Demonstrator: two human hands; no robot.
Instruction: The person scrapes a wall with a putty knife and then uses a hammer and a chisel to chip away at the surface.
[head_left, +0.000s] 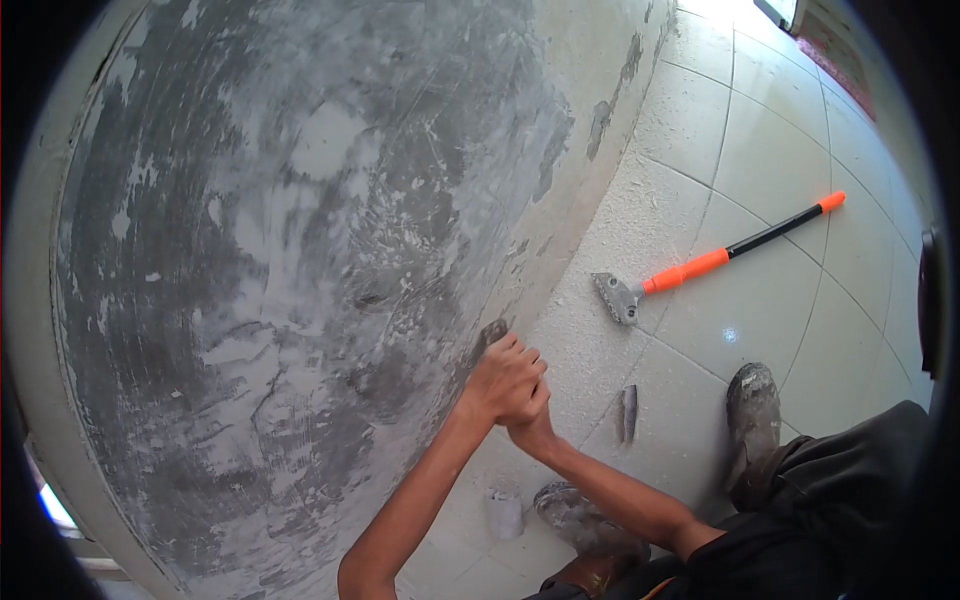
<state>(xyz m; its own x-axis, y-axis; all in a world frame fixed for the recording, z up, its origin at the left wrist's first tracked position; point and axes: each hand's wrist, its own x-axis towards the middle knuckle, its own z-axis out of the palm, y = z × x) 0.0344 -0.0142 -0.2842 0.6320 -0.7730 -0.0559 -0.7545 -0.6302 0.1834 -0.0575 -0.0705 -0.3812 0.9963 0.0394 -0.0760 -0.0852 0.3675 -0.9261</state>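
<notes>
Both of my hands are together at the lower right part of the wall (300,250), whose grey surface is patched with white. My left hand (508,378) is closed, fingers wrapped, and the dusty flat end of a small scraper (493,331) sticks out above it against the wall. Just below and pressed up to it, my right hand (532,428) is closed too, apparently round the same tool. The handle is hidden inside the hands. White dust and crumbs (590,325) lie along the wall's foot close by.
A long-handled scraper (690,271) with orange and black grips lies on the tiled floor (770,300). Nearer me are a narrow grey piece (629,413) and a whitish cylindrical object (505,514). My dusty shoes (752,415) stand on the tiles.
</notes>
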